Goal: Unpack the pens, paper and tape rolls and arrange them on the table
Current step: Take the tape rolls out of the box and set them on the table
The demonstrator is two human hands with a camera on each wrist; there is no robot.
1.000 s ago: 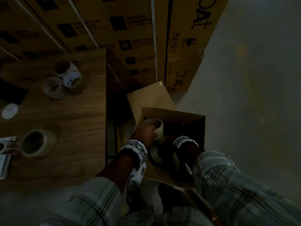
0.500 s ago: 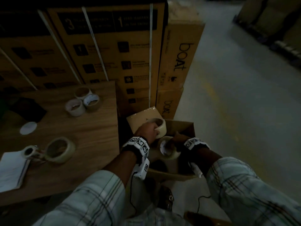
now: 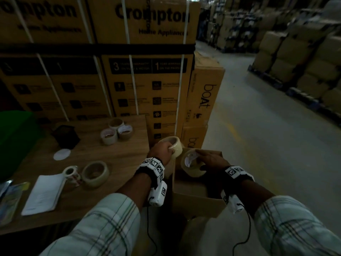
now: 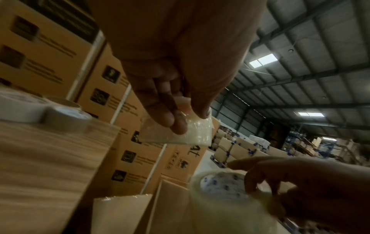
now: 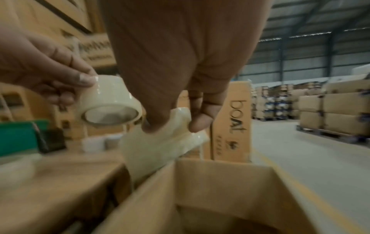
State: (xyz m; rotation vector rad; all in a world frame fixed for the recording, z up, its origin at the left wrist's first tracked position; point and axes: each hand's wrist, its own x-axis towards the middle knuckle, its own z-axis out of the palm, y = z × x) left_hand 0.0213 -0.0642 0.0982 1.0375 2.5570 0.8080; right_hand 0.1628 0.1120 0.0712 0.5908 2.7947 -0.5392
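My left hand (image 3: 162, 151) grips a pale tape roll (image 3: 174, 146) just right of the wooden table's (image 3: 118, 157) edge; the left wrist view shows fingers (image 4: 166, 114) and thumb pinching that roll (image 4: 180, 134). My right hand (image 3: 208, 159) holds a second, larger tape roll (image 3: 191, 164) with a printed core above the open cardboard box (image 3: 195, 198). In the right wrist view this roll (image 5: 156, 145) hangs over the box (image 5: 220, 190), with the left hand's roll (image 5: 108, 102) beside it. On the table lie three tape rolls (image 3: 116, 131), a wide roll (image 3: 95, 173), a small roll (image 3: 71, 172) and a paper pad (image 3: 44, 194).
A black holder (image 3: 65, 133) and a white disc (image 3: 61, 154) sit on the table, with packets (image 3: 9, 198) at its left end. Stacked strapped cartons (image 3: 144, 93) stand behind the table and box. Concrete floor (image 3: 276, 163) stretches to the right, with pallets of cartons (image 3: 302, 61) beyond.
Both hands have lifted out of the box, each with a tape roll. My head has tilted up, so the table and the warehouse aisle are now in sight.
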